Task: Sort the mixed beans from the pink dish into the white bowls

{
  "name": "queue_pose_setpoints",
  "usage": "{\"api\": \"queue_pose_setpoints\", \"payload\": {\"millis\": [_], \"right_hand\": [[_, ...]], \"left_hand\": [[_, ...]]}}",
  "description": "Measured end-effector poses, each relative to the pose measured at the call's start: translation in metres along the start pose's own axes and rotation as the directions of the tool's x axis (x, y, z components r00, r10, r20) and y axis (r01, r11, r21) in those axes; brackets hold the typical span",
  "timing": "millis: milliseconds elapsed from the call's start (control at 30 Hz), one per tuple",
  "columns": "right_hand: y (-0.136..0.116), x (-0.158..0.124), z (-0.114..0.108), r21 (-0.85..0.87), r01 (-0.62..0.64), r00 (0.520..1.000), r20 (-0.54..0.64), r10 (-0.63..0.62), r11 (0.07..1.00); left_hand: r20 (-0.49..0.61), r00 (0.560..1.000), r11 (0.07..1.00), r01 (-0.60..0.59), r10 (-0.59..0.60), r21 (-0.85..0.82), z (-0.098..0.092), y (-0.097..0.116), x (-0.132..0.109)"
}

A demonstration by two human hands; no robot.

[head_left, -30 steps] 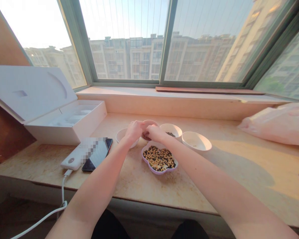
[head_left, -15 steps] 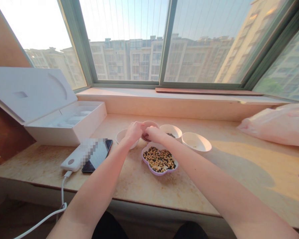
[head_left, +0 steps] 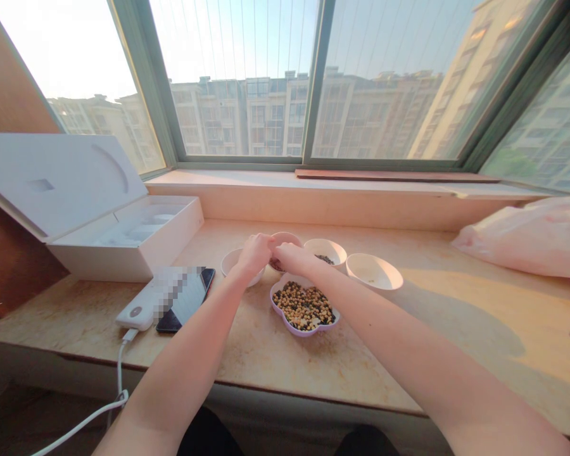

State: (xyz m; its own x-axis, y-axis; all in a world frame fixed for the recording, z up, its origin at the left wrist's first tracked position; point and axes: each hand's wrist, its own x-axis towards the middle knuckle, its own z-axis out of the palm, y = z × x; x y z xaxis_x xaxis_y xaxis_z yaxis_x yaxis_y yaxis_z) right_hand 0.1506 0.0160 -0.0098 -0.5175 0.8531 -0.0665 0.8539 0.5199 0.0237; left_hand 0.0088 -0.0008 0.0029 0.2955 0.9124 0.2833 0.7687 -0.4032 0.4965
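My left hand [head_left: 258, 252] is closed at the left rim of a small bowl [head_left: 287, 238] with reddish-brown contents. My right hand [head_left: 292, 256] reaches over the same bowl from the right, fingers curled inward, its fingertips close to those of my left hand. What either hand pinches is too small or hidden. Just in front sits a lilac flower-shaped dish [head_left: 305, 330] full of mixed yellow and black beans [head_left: 304, 305]. A white bowl [head_left: 231, 259] stands partly behind my left hand. To the right are a bowl [head_left: 331, 246] with dark bits and a white bowl [head_left: 377, 269] with a few pale pieces.
An open white box [head_left: 137, 253] stands at the left, with a white power bank [head_left: 140, 310] on a cable and a dark phone [head_left: 186, 307] before it. A pale plastic bag [head_left: 532, 237] lies at the right. Windows rise behind the stone counter [head_left: 256, 354].
My right hand has lifted slightly within the bowl, its fingertips now nearer to my left hand's. My left hand has hardly moved; bowls and dish stay put.
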Motion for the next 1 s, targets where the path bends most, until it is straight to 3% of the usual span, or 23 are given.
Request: {"api": "queue_pose_setpoints", "payload": {"millis": [567, 733, 1000], "right_hand": [[-0.011, -0.013, -0.020, 0.011, 0.029, 0.999, 0.020, -0.029, 1.000], [-0.012, -0.011, -0.017, 0.046, 0.003, 1.000, 0.027, -0.004, 0.999], [-0.002, -0.011, -0.015, 0.159, -0.078, 0.997, 0.004, 0.078, 0.984]], "left_hand": [[-0.014, 1.000, 1.000, 0.013, -0.013, 0.012, 0.005, -0.009, 0.004], [-0.039, 0.999, 0.999, 0.032, -0.032, -0.005, 0.006, -0.008, 0.005], [0.007, 1.000, 0.999, -0.006, 0.006, 0.032, 0.002, -0.006, 0.003]]}}
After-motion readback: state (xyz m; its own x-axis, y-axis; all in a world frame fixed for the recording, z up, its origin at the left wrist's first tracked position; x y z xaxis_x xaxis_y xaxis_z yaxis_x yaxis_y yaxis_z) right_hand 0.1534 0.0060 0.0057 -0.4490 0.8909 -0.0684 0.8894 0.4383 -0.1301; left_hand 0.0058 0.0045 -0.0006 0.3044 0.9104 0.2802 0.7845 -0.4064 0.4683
